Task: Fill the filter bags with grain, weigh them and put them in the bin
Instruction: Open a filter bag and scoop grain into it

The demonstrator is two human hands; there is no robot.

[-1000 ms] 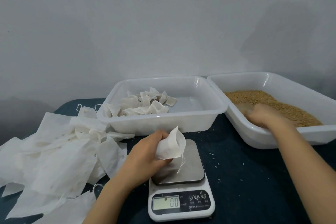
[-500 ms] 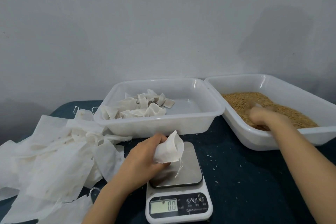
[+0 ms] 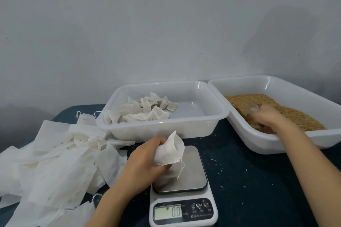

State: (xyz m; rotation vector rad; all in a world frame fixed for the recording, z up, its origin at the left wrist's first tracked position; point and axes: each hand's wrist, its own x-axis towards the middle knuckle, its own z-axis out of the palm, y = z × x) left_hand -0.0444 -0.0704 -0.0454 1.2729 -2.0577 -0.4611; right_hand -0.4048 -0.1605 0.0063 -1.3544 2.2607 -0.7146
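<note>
My left hand (image 3: 144, 160) grips a white filter bag (image 3: 170, 151) just above the steel plate of a small kitchen scale (image 3: 182, 206), whose display reads 0.0. The bag's drawstring hangs down over the plate. My right hand (image 3: 267, 118) is inside the right bin (image 3: 295, 142), down in the brown grain (image 3: 287, 110); it is blurred and its fingers are partly buried, so its grip is unclear. The middle bin (image 3: 166, 131) holds several filled bags (image 3: 144, 110) in its left half.
A loose heap of empty white filter bags (image 3: 55, 160) covers the left of the dark blue table (image 3: 258, 190). Stray grains lie on the cloth right of the scale. A grey wall stands close behind the bins.
My right hand has shifted within the grain, moving slightly back and up. My left hand keeps the bag over the scale with little movement.
</note>
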